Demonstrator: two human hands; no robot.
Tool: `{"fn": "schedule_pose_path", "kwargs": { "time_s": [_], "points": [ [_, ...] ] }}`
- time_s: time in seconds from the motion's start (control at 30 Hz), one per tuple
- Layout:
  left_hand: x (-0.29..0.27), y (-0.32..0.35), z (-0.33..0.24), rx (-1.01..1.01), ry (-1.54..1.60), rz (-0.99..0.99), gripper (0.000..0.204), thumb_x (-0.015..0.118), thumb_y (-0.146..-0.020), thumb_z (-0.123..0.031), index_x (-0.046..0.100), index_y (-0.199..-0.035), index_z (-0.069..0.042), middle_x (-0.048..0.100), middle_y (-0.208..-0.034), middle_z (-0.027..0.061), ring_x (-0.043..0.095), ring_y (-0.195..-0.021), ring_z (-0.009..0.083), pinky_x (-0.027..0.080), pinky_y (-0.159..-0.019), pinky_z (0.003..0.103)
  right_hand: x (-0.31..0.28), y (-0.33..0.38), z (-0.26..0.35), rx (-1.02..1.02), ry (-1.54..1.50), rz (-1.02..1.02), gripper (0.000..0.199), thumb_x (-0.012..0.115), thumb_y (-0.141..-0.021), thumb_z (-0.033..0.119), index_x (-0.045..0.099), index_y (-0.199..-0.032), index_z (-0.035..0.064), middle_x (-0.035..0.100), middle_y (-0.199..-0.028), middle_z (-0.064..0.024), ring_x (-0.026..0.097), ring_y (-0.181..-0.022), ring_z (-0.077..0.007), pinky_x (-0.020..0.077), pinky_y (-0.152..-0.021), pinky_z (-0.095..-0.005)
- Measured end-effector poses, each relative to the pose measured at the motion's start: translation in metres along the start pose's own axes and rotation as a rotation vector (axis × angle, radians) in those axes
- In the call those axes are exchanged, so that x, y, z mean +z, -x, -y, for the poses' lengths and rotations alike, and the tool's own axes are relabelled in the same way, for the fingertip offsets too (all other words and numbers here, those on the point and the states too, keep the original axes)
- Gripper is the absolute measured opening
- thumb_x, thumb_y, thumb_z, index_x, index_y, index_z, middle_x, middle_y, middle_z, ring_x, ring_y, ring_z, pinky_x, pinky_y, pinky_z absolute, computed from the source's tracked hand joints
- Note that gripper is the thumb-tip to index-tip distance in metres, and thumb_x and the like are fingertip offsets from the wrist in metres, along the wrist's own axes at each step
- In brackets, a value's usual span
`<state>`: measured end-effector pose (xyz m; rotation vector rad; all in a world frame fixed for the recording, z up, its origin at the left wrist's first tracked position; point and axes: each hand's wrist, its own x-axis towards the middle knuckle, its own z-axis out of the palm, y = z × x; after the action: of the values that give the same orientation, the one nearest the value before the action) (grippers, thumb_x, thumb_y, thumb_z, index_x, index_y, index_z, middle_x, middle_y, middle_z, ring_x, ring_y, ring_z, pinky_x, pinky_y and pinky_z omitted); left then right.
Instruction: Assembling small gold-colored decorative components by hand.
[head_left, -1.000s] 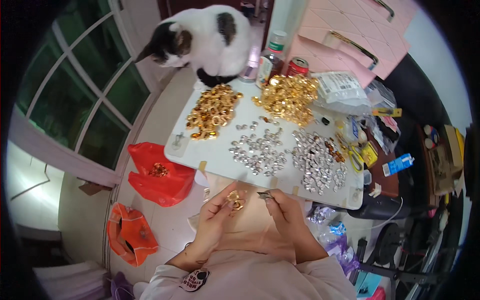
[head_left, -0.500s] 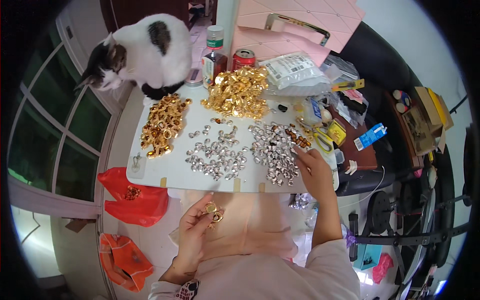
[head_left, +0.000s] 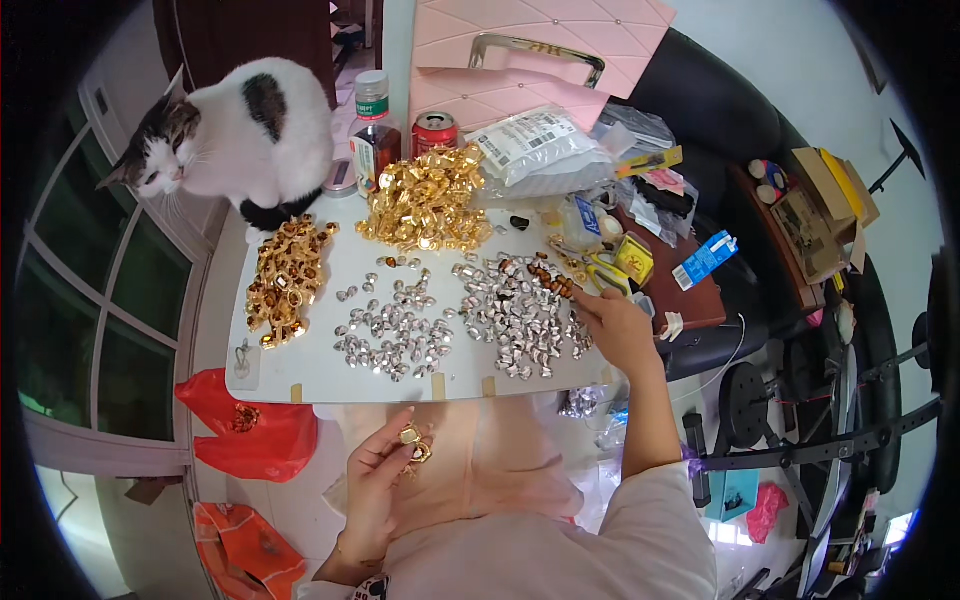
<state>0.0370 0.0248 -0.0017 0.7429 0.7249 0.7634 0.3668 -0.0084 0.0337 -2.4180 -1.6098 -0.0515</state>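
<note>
Head view: at lower centre, the left grip (head_left: 376,468) is closed on a small gold-coloured metal piece (head_left: 415,443), pinched in front of the white table (head_left: 288,370). Right of centre, the right grip (head_left: 612,325) reaches to the edge of a cluster of small amber-brown stones (head_left: 552,276), which adjoins a heap of shiny silver-coloured stones (head_left: 505,325). The step in hand looks like picking among the amber-brown stones; lifting one would call for a fine fingertip pinch. Whether the right grip holds anything, I cannot tell: its fingertips are partly hidden. Fingers also cover part of the gold-coloured piece, leaving its full shape unclear.
</note>
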Motion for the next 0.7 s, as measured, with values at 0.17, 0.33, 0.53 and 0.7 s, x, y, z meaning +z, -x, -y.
{"fn": "schedule_pose_path", "kwargs": {
  "time_s": [0.17,0.33,0.53,0.7],
  "points": [
    [0.004,0.0,-0.001,-0.017,-0.024,-0.004,0.04,0.043,-0.081,0.007,0.046,-0.121,0.003,0.059,-0.105,0.0155,0.059,-0.095,0.019,0.046,-0.084,0.028,0.006,-0.006,-0.001,-0.02,-0.028,-0.004,0.031,0.056,-0.081,0.02,0.059,-0.112,0.0216,0.051,-0.076,-0.0095,0.055,-0.069,-0.027,0.0429,-0.061,-0.0373],
    [0.009,0.003,-0.007,-0.043,-0.086,-0.017,0.041,0.042,-0.081,0.005,0.046,-0.122,0.003,0.059,-0.107,0.0164,0.058,-0.096,0.0192,0.046,-0.085,0.028,0.013,-0.008,0.0,-0.027,-0.029,-0.03,0.031,0.055,-0.081,0.019,0.059,-0.112,0.0237,0.05,-0.075,-0.0091,0.054,-0.069,-0.0261,0.0429,-0.061,-0.0367],
    [0.002,0.003,-0.005,-0.027,0.008,-0.006,0.042,0.043,-0.085,0.003,0.041,-0.127,0.0,0.057,-0.11,0.0096,0.054,-0.101,0.0123,0.04,-0.089,0.023,0.0,0.007,0.016,0.003,-0.036,-0.101,0.03,0.055,-0.082,0.015,0.06,-0.11,0.0235,0.049,-0.074,-0.0092,0.053,-0.067,-0.0269,0.0423,-0.058,-0.0365],
    [0.012,0.006,-0.005,0.046,-0.004,-0.06,0.047,0.043,-0.088,-0.002,0.032,-0.133,-0.003,0.058,-0.11,0.0069,0.053,-0.094,0.0064,0.039,-0.082,0.019,0.001,0.052,0.073,-0.159,-0.346,-0.153,0.044,0.055,-0.076,0.003,0.057,-0.116,0.0207,0.051,-0.077,-0.0096,0.053,-0.06,-0.0252,0.0423,-0.052,-0.0344]
  ]
}}
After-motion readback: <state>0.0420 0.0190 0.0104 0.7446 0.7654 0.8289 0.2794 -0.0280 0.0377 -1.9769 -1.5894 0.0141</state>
